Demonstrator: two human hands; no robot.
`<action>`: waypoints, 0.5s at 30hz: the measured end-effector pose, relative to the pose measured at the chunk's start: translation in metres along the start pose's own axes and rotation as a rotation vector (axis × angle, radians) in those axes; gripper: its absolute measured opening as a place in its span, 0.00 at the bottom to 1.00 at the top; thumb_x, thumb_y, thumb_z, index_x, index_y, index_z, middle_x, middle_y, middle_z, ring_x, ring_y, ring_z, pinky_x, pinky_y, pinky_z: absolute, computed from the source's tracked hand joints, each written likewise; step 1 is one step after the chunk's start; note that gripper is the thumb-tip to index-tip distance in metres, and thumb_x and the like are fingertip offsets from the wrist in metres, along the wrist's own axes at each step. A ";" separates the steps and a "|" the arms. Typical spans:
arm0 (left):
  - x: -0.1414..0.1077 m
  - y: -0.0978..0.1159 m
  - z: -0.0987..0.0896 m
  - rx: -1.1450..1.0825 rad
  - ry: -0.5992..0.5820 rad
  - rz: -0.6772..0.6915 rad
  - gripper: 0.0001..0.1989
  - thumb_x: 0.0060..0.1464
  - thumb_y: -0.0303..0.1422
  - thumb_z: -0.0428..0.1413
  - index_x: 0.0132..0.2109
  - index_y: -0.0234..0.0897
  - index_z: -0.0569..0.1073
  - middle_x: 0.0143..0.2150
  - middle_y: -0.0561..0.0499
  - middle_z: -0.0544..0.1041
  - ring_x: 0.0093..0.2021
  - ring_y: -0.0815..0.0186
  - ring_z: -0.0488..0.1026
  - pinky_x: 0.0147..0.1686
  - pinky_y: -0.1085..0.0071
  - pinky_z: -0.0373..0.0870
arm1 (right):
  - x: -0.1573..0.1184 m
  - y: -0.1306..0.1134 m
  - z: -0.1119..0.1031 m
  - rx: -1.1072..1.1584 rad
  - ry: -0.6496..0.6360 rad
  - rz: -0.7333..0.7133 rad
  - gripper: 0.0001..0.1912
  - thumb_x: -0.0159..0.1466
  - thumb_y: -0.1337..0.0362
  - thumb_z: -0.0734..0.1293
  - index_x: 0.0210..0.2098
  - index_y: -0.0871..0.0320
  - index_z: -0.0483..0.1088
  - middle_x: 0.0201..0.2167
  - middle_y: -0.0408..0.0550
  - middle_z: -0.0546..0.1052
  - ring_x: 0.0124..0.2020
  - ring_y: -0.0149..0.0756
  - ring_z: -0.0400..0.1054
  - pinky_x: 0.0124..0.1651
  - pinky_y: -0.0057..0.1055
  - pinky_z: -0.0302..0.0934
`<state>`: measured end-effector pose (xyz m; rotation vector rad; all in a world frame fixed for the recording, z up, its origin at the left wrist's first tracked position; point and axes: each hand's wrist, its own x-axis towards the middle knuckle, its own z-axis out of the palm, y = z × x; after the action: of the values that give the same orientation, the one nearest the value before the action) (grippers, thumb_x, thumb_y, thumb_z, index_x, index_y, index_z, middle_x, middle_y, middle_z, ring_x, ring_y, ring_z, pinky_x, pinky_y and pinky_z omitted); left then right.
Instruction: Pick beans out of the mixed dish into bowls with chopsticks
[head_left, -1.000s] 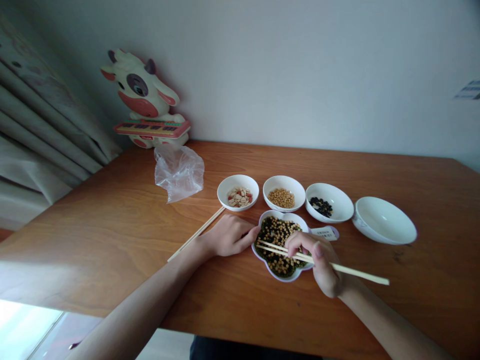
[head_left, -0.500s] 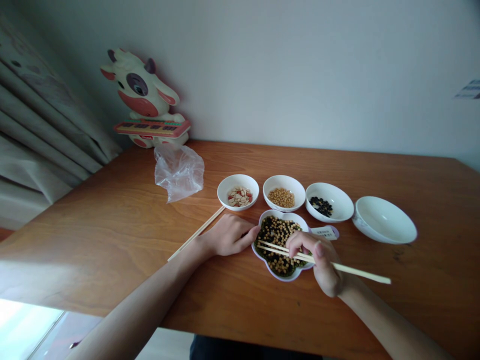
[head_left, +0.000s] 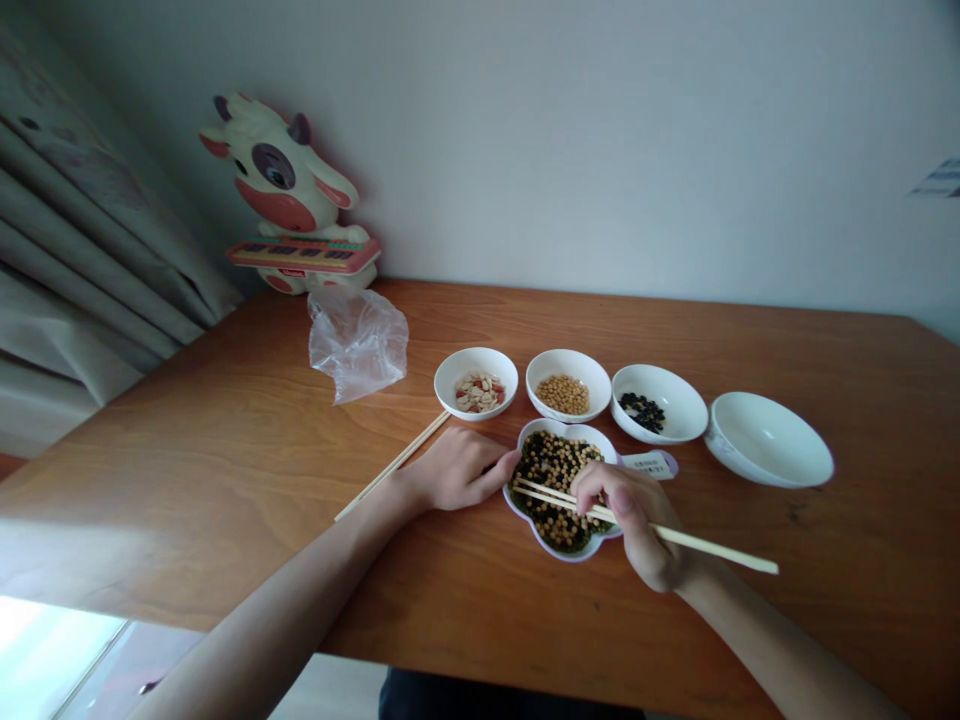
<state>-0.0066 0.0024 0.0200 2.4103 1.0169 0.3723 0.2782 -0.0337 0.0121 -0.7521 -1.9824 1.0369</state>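
A pair of wooden chopsticks [head_left: 712, 546] is gripped in my right hand [head_left: 637, 520], tips down among the beans at the left side of a flower-shaped dish [head_left: 598, 437]. The dish is white with a lilac rim and a short labelled handle, and holds mixed yellow and black beans over something dark green. At its left rim, my left hand [head_left: 465, 468] rests on the table with fingers curled and the thumb against the edge. Whether anything is between the chopstick tips is too small to tell.
Behind the dish stand white bowls with pale and reddish flat pieces [head_left: 480, 392], yellow beans [head_left: 564, 394] and black beans [head_left: 643, 411], plus an empty bowl [head_left: 769, 440]. Another chopstick pair [head_left: 394, 466] lies left. A plastic bag [head_left: 358, 345] and cow toy keyboard [head_left: 300, 200] are farther back.
My right hand has tilted slightly, and the rear ends of the chopsticks have dipped a little. The tips stay at the dish's left side; my left hand has hardly moved.
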 end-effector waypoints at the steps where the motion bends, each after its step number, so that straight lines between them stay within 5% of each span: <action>1: 0.000 0.000 0.000 0.000 0.004 0.003 0.27 0.77 0.42 0.40 0.29 0.36 0.65 0.27 0.50 0.74 0.25 0.70 0.62 0.32 0.70 0.59 | 0.000 0.000 0.000 -0.001 0.003 -0.005 0.25 0.80 0.50 0.51 0.36 0.54 0.71 0.33 0.48 0.77 0.37 0.43 0.73 0.43 0.40 0.62; 5: 0.000 0.000 0.000 0.002 0.005 0.007 0.27 0.77 0.41 0.40 0.29 0.36 0.66 0.28 0.50 0.75 0.26 0.70 0.61 0.33 0.70 0.59 | -0.001 0.000 0.000 0.006 0.016 -0.007 0.25 0.80 0.52 0.51 0.36 0.54 0.72 0.33 0.49 0.77 0.37 0.43 0.73 0.43 0.41 0.62; 15: -0.001 -0.001 0.000 0.007 -0.006 -0.005 0.27 0.77 0.41 0.40 0.29 0.36 0.66 0.28 0.50 0.75 0.25 0.70 0.64 0.33 0.71 0.60 | -0.002 0.000 -0.002 0.015 -0.021 0.054 0.37 0.76 0.37 0.44 0.36 0.54 0.71 0.33 0.49 0.76 0.36 0.44 0.72 0.42 0.41 0.61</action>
<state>-0.0077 0.0022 0.0192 2.4137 1.0228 0.3601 0.2806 -0.0343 0.0116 -0.7937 -1.9797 1.0941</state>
